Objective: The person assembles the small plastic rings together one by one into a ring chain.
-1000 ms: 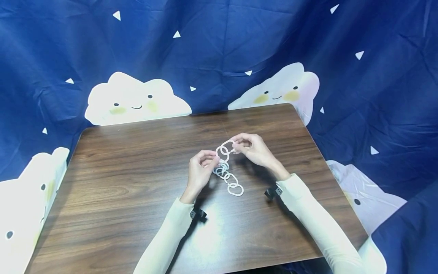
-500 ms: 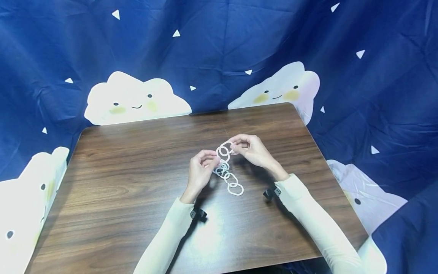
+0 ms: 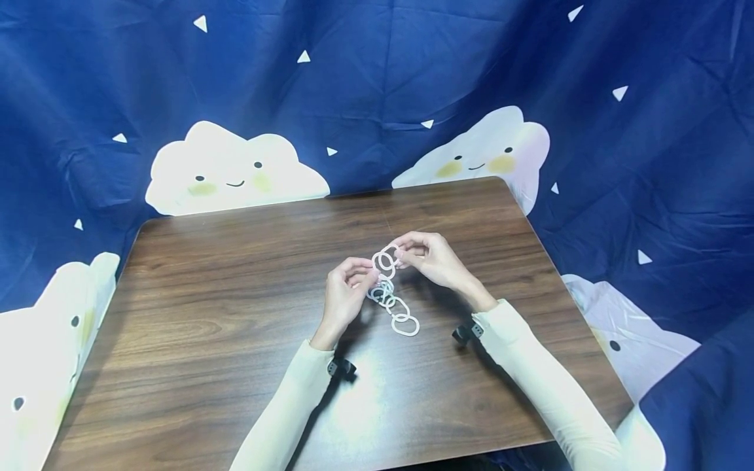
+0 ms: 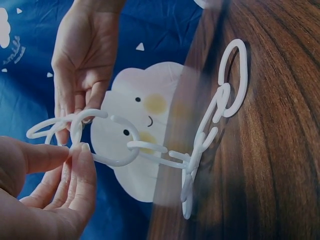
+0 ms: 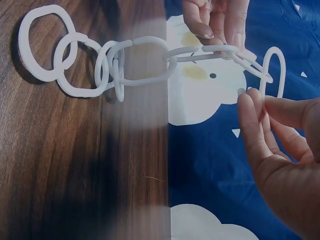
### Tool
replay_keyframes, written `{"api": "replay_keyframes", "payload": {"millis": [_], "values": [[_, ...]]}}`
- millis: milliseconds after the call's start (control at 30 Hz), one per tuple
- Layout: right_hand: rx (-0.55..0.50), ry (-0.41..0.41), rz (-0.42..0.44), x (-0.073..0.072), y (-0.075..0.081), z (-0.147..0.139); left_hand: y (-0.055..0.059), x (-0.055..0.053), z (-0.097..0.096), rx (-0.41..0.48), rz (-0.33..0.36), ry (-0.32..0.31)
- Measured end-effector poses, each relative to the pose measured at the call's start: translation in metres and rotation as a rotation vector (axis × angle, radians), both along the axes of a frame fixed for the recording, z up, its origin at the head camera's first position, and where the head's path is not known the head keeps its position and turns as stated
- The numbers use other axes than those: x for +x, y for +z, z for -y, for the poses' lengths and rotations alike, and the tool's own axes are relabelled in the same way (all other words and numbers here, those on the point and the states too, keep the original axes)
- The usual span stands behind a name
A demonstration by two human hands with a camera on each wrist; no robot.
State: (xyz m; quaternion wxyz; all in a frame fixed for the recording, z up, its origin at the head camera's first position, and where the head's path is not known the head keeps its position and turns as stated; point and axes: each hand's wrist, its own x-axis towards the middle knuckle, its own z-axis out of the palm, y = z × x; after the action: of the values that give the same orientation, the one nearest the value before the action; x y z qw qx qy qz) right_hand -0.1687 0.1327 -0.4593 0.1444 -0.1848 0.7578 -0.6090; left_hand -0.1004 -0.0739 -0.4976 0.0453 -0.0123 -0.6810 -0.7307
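Note:
A chain of white plastic links [image 3: 405, 326] runs from the tabletop up to both hands. Its lower links lie on the wood, some bunched together, with one oval link [image 5: 47, 43] at the near end. My left hand [image 3: 346, 293] pinches a raised link [image 4: 117, 162] between thumb and fingertips. On the other side my right hand [image 3: 437, 261] pinches the end link [image 5: 274, 67], which stands upright in the right wrist view. That end link looks hooked through its neighbour; the exact joint is partly hidden by fingers.
The brown wooden table [image 3: 235, 340] carries the chain near its middle. Behind it hangs a blue curtain [image 3: 353, 78] with white clouds [image 3: 235, 173]. Small black cameras [image 3: 341, 368] sit on both wrists, below the cream sleeves.
My right hand has shifted slightly left, bringing its link closer to the one in my left hand. The left hand and the lower links stay in place.

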Motion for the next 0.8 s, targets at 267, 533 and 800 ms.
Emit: {"api": "replay_keyframes", "payload": {"millis": [267,533,800], "values": [[-0.007,0.007,0.004,-0.0014,0.0005,0.0006,0.0001,0.0000,0.0017,-0.001,0.004,-0.001],[-0.026,0.012,-0.002,-0.0020,0.0006,0.0022,0.0017,-0.0006,0.0026,-0.011,-0.007,0.002],[0.041,0.017,-0.044,-0.0016,-0.0045,0.0071,0.0021,-0.0012,-0.0018,-0.009,0.005,-0.027]]}}
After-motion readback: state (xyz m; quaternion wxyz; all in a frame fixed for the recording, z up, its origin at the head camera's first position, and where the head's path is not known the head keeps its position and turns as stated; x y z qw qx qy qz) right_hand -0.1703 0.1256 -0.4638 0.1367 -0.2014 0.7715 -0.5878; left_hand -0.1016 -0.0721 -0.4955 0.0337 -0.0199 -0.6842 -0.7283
